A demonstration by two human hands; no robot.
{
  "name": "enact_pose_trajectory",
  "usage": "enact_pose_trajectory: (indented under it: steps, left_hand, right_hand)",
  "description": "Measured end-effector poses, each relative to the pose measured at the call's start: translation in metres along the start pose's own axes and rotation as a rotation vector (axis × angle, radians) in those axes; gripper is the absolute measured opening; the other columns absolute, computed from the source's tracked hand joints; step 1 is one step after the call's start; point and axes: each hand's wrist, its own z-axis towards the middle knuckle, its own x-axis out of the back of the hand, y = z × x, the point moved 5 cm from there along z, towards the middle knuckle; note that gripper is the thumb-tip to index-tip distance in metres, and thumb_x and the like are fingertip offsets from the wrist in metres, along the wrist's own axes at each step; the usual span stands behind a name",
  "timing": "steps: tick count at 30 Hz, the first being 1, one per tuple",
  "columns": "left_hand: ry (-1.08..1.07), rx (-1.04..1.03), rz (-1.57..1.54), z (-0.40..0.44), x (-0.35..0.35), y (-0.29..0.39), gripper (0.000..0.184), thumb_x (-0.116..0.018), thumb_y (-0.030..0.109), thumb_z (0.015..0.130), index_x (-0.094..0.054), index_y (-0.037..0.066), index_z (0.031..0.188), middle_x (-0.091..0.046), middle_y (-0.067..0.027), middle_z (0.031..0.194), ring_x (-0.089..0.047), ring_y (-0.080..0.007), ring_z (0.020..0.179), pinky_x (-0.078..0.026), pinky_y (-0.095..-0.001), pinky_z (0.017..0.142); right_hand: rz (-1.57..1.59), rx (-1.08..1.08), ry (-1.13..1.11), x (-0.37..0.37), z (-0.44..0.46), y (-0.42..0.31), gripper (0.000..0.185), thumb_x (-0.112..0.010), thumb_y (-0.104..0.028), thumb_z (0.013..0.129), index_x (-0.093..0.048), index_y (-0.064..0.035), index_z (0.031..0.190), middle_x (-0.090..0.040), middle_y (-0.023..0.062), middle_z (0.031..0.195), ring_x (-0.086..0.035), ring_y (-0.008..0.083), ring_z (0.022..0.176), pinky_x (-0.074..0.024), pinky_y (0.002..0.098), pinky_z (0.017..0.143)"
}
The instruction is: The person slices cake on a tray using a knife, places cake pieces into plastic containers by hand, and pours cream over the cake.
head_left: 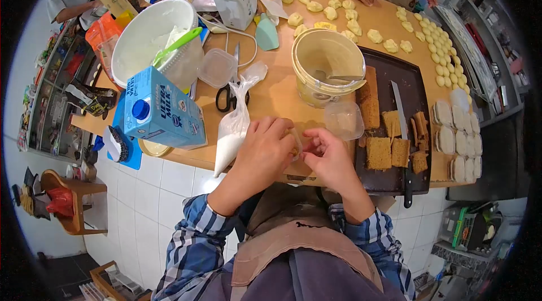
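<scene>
My left hand (266, 148) is closed around a small clear plastic container (296, 142) at the table's front edge. Something tan shows inside it, mostly hidden by the fingers. Close beside its right side, my right hand (332, 160) has its fingers curled and pinched together; what they hold, if anything, cannot be made out. Left of my left hand lies a piping bag (231, 131) of white cream. Another clear container (343, 120) sits just beyond my right hand. Cut brown cake pieces (379, 153) and a long knife (400, 112) rest on a dark tray (415, 69).
A cream-coloured bucket (307, 89), a milk carton (175, 120), a white bowl (121, 55) with a green spatula (179, 44), and scissors (224, 98) crowd the table. Dough pieces (351, 14) lie behind. Filled containers (446, 140) are stacked at right. Two people stand across the table.
</scene>
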Motion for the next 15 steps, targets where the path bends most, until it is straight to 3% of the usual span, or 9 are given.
enact_pose_trajectory:
  steps: [5,13,15]
  left_hand:
    - [-0.044,-0.012,-0.063,0.0003,-0.0067,-0.0025,0.012,-0.070,0.006,0.065,-0.065,0.005,0.076,-0.057,-0.0088,0.107,-0.051,-0.0294,0.101,-0.041,-0.0401,0.088]
    - [-0.070,0.034,-0.149,0.0037,-0.0057,-0.0067,0.013,-0.072,0.007,0.066,-0.068,0.004,0.077,-0.058,-0.0096,0.109,-0.049,-0.0295,0.105,-0.041,-0.0397,0.090]
    - [-0.064,0.047,-0.144,0.0050,-0.0065,-0.0071,0.014,-0.073,0.008,0.065,-0.068,0.003,0.077,-0.058,-0.0097,0.109,-0.049,-0.0297,0.105,-0.041,-0.0397,0.090]
  right_hand:
    - [-0.001,-0.005,0.002,0.0002,0.0013,0.0013,0.038,-0.065,0.002,0.073,-0.058,0.0024,0.111,-0.064,0.0093,0.081,-0.062,0.0152,0.070,-0.0509,0.0285,0.065]
    - [0.021,0.032,0.008,-0.0002,0.0017,0.0064,0.038,-0.066,0.000,0.073,-0.058,0.0023,0.111,-0.064,0.0096,0.081,-0.062,0.0163,0.071,-0.0507,0.0296,0.065]
    - [0.004,0.006,-0.025,-0.0005,0.0015,0.0036,0.039,-0.064,0.005,0.075,-0.056,0.0028,0.113,-0.062,0.0064,0.085,-0.060,0.0125,0.075,-0.0495,0.0252,0.068]
